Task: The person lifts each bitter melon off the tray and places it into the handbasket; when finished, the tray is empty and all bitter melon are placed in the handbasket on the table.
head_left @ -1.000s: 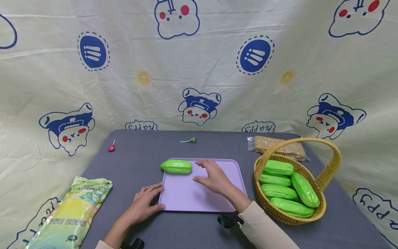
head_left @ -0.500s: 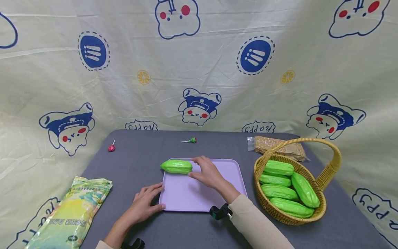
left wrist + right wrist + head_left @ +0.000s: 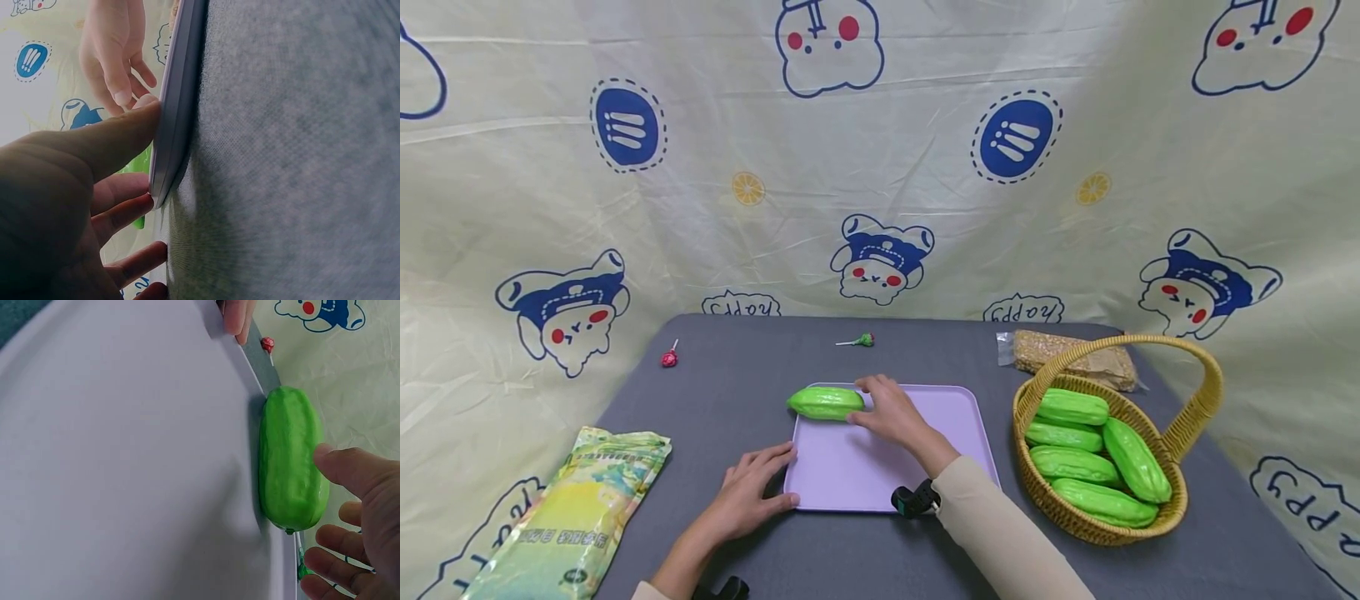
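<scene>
A purple tray lies on the table, and a green ridged gourd rests at its far left corner, its tip past the tray edge. My left hand touches the tray's left rim; in the left wrist view its thumb meets the rim, with the fingers spread beside it. My right hand hovers over the tray at the gourd's right end, thumb and fingers apart. In the right wrist view its thumb overlaps the gourd; whether they touch I cannot tell.
A wicker basket with a tall handle holds several green gourds at right. Behind it lies a bag of grain. A red lollipop and a green lollipop lie at the back. A yellow-green bag lies at left.
My right hand has moved left over the tray, closer to the gourd's right end. The left hand stays at the tray's rim, and the gourd has not moved.
</scene>
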The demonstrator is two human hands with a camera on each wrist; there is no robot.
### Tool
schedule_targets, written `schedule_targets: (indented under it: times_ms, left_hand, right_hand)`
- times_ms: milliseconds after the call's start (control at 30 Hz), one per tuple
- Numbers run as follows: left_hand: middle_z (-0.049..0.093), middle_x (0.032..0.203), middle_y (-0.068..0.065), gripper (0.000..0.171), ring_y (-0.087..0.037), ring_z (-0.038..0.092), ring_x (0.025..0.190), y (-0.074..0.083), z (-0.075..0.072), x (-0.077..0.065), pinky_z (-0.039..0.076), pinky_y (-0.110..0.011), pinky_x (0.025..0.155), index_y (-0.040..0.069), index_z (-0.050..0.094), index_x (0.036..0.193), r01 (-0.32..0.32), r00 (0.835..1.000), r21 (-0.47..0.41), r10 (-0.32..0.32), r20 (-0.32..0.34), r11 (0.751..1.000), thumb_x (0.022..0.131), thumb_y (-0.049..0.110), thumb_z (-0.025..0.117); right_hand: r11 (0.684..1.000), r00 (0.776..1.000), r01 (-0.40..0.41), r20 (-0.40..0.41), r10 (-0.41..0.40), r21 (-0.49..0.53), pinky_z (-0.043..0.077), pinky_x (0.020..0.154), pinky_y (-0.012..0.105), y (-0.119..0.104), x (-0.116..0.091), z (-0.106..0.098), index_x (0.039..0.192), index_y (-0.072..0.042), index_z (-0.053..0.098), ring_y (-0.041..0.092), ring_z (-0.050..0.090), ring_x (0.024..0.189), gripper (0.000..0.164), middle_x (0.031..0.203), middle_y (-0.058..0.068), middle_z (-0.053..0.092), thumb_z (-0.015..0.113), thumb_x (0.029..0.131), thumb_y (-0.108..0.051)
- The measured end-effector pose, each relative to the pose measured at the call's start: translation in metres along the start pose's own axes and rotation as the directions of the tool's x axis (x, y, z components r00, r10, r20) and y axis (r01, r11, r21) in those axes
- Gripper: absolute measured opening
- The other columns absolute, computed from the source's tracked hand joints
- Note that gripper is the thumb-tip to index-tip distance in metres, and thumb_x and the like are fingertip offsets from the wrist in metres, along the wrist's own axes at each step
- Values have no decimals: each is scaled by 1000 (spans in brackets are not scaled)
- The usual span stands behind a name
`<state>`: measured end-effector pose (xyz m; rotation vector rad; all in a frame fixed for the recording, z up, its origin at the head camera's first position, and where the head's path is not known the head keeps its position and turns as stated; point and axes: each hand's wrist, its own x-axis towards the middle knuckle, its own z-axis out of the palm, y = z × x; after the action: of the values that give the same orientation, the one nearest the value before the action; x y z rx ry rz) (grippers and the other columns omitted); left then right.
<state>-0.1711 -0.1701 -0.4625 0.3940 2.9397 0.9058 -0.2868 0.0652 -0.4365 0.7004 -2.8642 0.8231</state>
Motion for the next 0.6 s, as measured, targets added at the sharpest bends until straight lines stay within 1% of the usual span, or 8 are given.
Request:
schedule_targets:
  times_ms: [433,600]
  left_hand:
    - [45,145,-1,61,-28,40,126,0,0,0,31,-51,92,14,54,133,15,1000,-9,-15,14,1000,81,39,71]
    - [45,145,-2,61,-28,40,126,0,-1,1,30,-53,92,14,54,134,11,1000,-14,-11,17,1000,81,39,71]
  right_hand:
    - [1000,999,-19,47,19,-13,43,94,44,3,11,11,125,-3,56,30,55,111,56,115,13,62,73,79,-30]
    - [999,997,-32,64,34,-22,43,94,44,2,12,12,126,-3,56,29,55,110,55,115,13,61,71,81,-31]
